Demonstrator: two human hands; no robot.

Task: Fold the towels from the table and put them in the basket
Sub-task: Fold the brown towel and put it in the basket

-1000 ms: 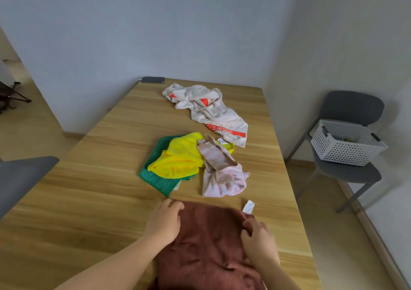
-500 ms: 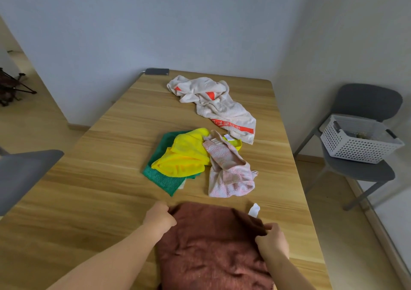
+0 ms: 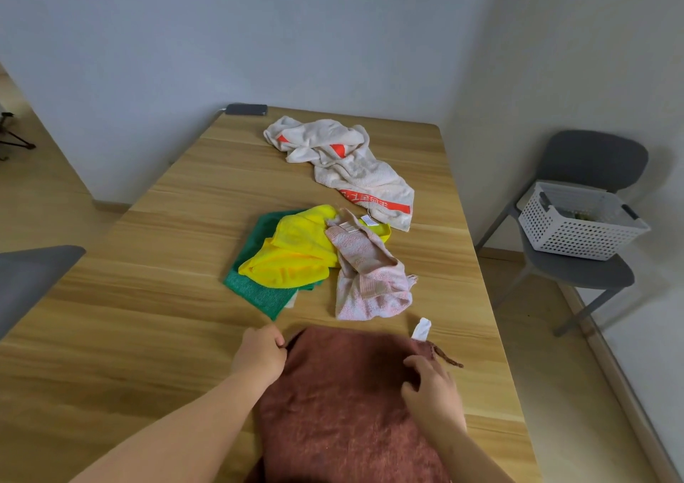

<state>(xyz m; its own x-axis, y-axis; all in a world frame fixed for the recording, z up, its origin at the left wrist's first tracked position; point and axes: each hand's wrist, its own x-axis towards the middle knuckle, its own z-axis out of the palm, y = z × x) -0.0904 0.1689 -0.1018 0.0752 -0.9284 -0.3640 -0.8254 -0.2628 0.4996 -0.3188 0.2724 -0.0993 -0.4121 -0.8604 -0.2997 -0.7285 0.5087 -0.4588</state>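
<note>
- Brown towel (image 3: 344,408) lies on the near edge of the worktop (image 3: 148,334), right in front of the person, and part of it runs out of frame at the bottom.
- Left hand (image 3: 261,353) has its fingers curled in a pinch on the far left corner. Right hand (image 3: 431,390) has its fingers curled down into the cloth, a bit in from the far right corner, and looks like it's gripping a bunch of it.
- My guess is the fold is only just being set up.
- Biggest risk imo: the right grip isn't on the actual corner. The frayed bit and the white tag (image 3: 422,329) stick out past it, so the fold could come out crooked or lumpy.
- The cloth looks thick and rumpled. If it's folded without being flattened first, it'll probably bulge and flop open when it's carried.
- The pink towel (image 3: 370,279) sits just beyond the far edge, with the yellow towel (image 3: 292,249) and green towel (image 3: 255,290) next to it. Pushing the brown one forward could snag or drag them.
- The white towel (image 3: 355,167) is further back, out of the way.
- The basket (image 3: 577,230) is over on the grey chair (image 3: 588,275), well apart from the worktop on the right. A loosely folded towel could come undone on the way there. There's something dark in it already, and I can't tell what it is.
</note>
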